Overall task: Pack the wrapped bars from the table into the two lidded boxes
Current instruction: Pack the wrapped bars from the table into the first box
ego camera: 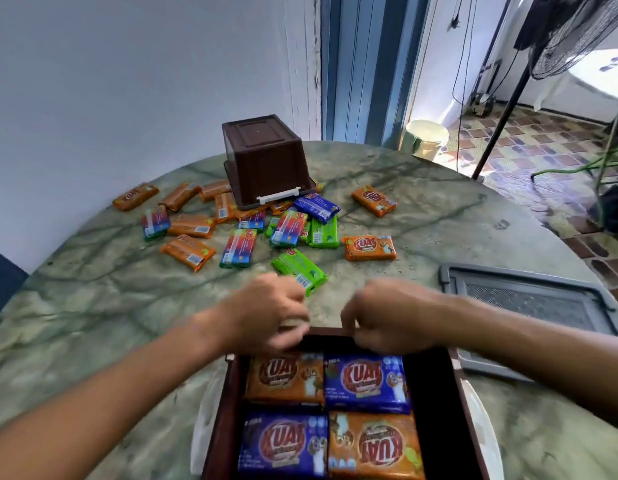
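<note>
An open brown box (456,393) stands at the near table edge. Four wrapped bars lie flat in it: an orange bar (283,377), a blue bar (366,382), a second blue bar (283,445) and a second orange bar (375,445). My left hand (269,311) and my right hand (387,315) hover side by side over the box's far rim, blurred, fingers loosely curled downward. No bar shows in either hand. Just beyond my left hand lies a green bar (299,270). Several more orange, green, blue and rainbow bars (238,247) are scattered mid-table.
A second brown box (266,161) sits upside down at the back among the bars, its white latch facing me. A grey lid (529,299) lies to the right of the open box. The table (93,323) is round green marble, with a wall behind and a fan stand at right.
</note>
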Available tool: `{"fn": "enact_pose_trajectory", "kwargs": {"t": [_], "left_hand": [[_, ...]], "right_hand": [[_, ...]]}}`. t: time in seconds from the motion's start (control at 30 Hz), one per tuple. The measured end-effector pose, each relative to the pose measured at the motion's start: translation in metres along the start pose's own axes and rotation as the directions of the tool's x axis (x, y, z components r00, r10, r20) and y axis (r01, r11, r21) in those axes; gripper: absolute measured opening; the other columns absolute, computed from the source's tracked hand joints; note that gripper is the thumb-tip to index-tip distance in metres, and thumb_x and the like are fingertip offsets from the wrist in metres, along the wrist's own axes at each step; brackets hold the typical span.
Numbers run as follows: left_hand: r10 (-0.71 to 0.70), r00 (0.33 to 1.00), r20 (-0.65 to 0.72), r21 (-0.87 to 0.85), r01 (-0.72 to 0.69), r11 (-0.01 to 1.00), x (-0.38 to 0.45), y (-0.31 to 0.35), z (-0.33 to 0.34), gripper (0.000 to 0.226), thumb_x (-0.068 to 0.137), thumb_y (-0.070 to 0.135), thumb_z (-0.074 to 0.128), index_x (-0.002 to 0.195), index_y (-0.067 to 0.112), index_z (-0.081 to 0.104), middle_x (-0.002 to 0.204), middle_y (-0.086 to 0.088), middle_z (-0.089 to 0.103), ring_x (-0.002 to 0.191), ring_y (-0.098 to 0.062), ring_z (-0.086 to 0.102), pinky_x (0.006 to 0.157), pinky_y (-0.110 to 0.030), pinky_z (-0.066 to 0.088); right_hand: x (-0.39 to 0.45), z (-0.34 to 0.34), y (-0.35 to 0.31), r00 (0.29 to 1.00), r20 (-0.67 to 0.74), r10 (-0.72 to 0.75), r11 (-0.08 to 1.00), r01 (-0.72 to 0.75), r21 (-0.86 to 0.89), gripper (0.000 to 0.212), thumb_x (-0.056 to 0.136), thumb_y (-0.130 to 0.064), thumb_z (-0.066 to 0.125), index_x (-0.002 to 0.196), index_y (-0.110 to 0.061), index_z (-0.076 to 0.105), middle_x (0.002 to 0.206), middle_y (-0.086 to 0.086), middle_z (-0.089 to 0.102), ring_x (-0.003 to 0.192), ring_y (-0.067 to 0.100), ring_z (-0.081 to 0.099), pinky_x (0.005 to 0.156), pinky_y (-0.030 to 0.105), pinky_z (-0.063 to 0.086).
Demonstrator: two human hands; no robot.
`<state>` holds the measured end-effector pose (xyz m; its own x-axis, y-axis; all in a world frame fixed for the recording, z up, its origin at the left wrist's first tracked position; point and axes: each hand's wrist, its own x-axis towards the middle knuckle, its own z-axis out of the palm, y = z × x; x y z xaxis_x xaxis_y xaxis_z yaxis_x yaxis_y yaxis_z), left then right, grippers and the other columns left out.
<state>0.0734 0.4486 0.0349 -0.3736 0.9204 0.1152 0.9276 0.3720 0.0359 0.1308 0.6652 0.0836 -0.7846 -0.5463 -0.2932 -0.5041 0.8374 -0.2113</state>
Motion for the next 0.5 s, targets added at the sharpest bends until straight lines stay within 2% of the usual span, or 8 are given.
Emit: {"fn": "enact_pose_trajectory", "kwargs": {"t": [0.07,0.13,0.2,0.3,0.33,0.4,0.43,0.5], "left_hand": [[-0.041,0.999,-0.032,0.068,0.043,0.997,0.023,-0.028,0.001,0.022,0.076,0.028,0.055,0.082,0.016,0.072,0.075,-0.001,0.061,0.069,-0.018,0.057,0.059,-0.028,0.048],[-0.109,0.993,0.041,0.226,0.097,0.969,0.046,-0.056,0.017,0.028,0.069,0.019,0.064,0.095,0.015,0.07,0.089,-0.004,0.066,0.081,-0.023,0.059,0.062,-0.034,0.053],[-0.216,0.955,0.201,0.366,0.131,0.921,0.067,-0.079,0.043,0.052,0.072,0.015,0.067,0.123,0.018,0.058,0.119,-0.005,0.06,0.108,-0.027,0.052,0.078,-0.041,0.053],[-0.327,0.844,0.426,0.453,0.113,0.884,0.09,-0.095,0.074,0.076,0.081,0.017,0.066,0.147,0.021,0.026,0.153,-0.008,0.026,0.141,-0.032,0.018,0.107,-0.052,0.034],[-0.344,0.821,0.456,0.465,0.11,0.878,0.093,-0.096,0.08,0.079,0.082,0.016,0.065,0.148,0.02,0.022,0.156,-0.009,0.021,0.144,-0.033,0.011,0.11,-0.055,0.028],[-0.336,0.815,0.472,0.486,0.078,0.871,0.1,-0.105,0.095,0.078,0.083,0.018,0.064,0.148,0.019,0.021,0.152,-0.011,0.025,0.144,-0.033,0.01,0.112,-0.056,0.022],[-0.327,0.821,0.468,0.497,0.061,0.866,0.1,-0.109,0.101,0.076,0.082,0.019,0.064,0.146,0.018,0.024,0.148,-0.011,0.031,0.142,-0.033,0.015,0.112,-0.055,0.022],[-0.312,0.843,0.438,0.511,0.053,0.858,0.097,-0.114,0.109,0.072,0.08,0.023,0.065,0.142,0.018,0.03,0.139,-0.009,0.042,0.134,-0.031,0.029,0.109,-0.052,0.026]], "right_hand": [[0.032,-0.011,0.031,0.971,-0.212,0.107,0.994,-0.1,0.042,0.02,0.085,-0.019,0.053,0.091,-0.017,0.072,0.08,0.001,0.068,0.072,0.021,0.06,0.065,0.028,0.047],[0.069,-0.002,0.067,0.936,-0.29,0.198,0.973,-0.225,-0.06,0.023,0.086,-0.02,0.049,0.101,-0.017,0.067,0.093,0.006,0.067,0.085,0.029,0.064,0.068,0.033,0.052],[0.101,0.023,0.105,0.933,-0.197,0.3,0.919,-0.338,-0.203,0.035,0.088,-0.018,0.05,0.122,-0.017,0.055,0.116,0.011,0.058,0.105,0.031,0.059,0.074,0.035,0.05],[0.13,0.058,0.142,0.892,-0.087,0.444,0.842,-0.448,-0.299,0.062,0.087,-0.017,0.057,0.143,-0.02,0.031,0.14,0.015,0.038,0.125,0.035,0.042,0.091,0.045,0.048],[0.136,0.067,0.146,0.876,-0.08,0.476,0.824,-0.476,-0.306,0.07,0.086,-0.019,0.059,0.147,-0.021,0.024,0.146,0.017,0.03,0.13,0.038,0.035,0.097,0.05,0.045],[0.152,0.081,0.155,0.853,-0.054,0.519,0.8,-0.507,-0.32,0.078,0.089,-0.022,0.058,0.151,-0.021,0.012,0.153,0.02,0.019,0.138,0.043,0.022,0.103,0.057,0.035],[0.157,0.084,0.156,0.85,-0.042,0.525,0.798,-0.508,-0.325,0.074,0.092,-0.023,0.055,0.152,-0.021,0.01,0.153,0.021,0.02,0.138,0.044,0.023,0.103,0.059,0.034],[0.164,0.085,0.157,0.859,-0.082,0.505,0.808,-0.505,-0.304,0.056,0.097,-0.021,0.045,0.148,-0.02,0.02,0.146,0.021,0.031,0.131,0.042,0.035,0.097,0.057,0.038]]}}
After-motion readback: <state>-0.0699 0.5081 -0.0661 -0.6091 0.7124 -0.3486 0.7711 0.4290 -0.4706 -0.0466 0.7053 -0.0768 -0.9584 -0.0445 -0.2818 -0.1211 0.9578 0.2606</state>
